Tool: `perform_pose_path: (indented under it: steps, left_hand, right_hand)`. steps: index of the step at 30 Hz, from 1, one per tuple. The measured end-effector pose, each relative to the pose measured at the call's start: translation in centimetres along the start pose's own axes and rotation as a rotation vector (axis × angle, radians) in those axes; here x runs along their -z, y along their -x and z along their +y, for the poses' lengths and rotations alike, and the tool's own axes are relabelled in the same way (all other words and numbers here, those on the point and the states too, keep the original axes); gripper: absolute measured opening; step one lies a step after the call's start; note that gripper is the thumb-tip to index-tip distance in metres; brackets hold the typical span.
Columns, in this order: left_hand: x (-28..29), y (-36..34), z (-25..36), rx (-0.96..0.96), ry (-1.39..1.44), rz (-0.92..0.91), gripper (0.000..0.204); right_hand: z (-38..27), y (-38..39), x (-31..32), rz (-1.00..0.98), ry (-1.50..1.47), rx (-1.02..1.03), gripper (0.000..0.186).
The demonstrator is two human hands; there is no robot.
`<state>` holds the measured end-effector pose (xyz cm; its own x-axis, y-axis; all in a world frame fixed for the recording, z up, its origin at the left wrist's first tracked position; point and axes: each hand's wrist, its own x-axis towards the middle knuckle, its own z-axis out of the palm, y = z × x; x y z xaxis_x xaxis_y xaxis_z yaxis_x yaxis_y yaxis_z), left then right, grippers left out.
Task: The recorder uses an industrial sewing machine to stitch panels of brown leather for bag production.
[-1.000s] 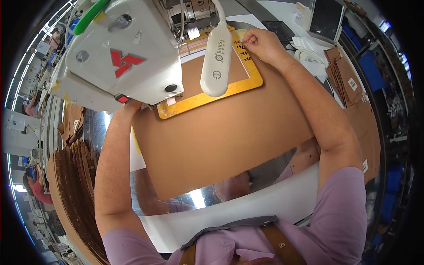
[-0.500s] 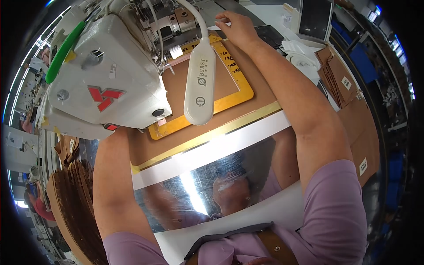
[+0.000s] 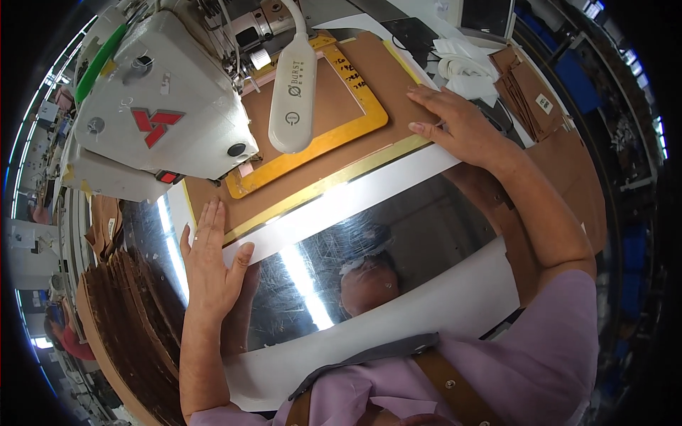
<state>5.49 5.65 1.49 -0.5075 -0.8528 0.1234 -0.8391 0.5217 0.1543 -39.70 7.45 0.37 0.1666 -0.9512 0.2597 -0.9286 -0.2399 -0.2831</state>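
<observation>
A brown board with a yellow frame (image 3: 334,135) lies flat under the white sewing machine head (image 3: 160,106). My left hand (image 3: 213,259) lies flat, fingers spread, at the near left corner of the board's yellow-edged border. My right hand (image 3: 455,124) rests palm down on the board's right edge, fingers apart. Neither hand grips anything. A white lamp (image 3: 291,92) on a curved neck hangs over the frame's opening.
A shiny metal table top (image 3: 398,248) with a white border reflects the ceiling light. Stacks of brown cut pieces (image 3: 135,312) sit at the left, and more brown pieces (image 3: 533,99) with white cloth at the far right.
The brown board has slid away under the machine, uncovering the shiny table. My right hand came back from the far corner to the board's right edge; my left hand now lies flat at its near corner.
</observation>
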Motion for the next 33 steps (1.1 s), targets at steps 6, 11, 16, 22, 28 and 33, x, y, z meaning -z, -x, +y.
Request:
perform_pose_path:
  steps: [6,11,16,22,28,33]
  left_hand:
    - [-1.0,-1.2,-0.6,-0.012,-0.084,-0.034,0.077]
    - [-1.5,-1.5,-0.4,-0.024,-0.157,-0.012,0.079]
    - [-1.2,-0.5,0.1,-0.011,-0.139,-0.041,0.087]
    - [0.0,1.3,1.0,-0.049,-0.134,-0.009,0.089]
    - [-0.7,1.9,1.3,-0.027,-0.06,-0.011,0.088]
    - [-1.1,1.9,0.8,-0.042,-0.097,0.087,0.087]
  right_hand:
    - [1.1,-0.5,-1.6,-0.003,0.059,0.029,0.063]
    - [1.5,-0.3,-2.1,0.035,0.094,0.034,0.064]
    - [0.8,0.6,-1.5,-0.004,0.144,0.034,0.066]
    - [-0.8,1.5,0.0,-0.009,0.169,0.104,0.066]
    - [-1.1,3.9,1.0,-0.131,0.188,0.045,0.065]
    - [-1.1,3.6,0.6,-0.098,0.248,0.023,0.062]
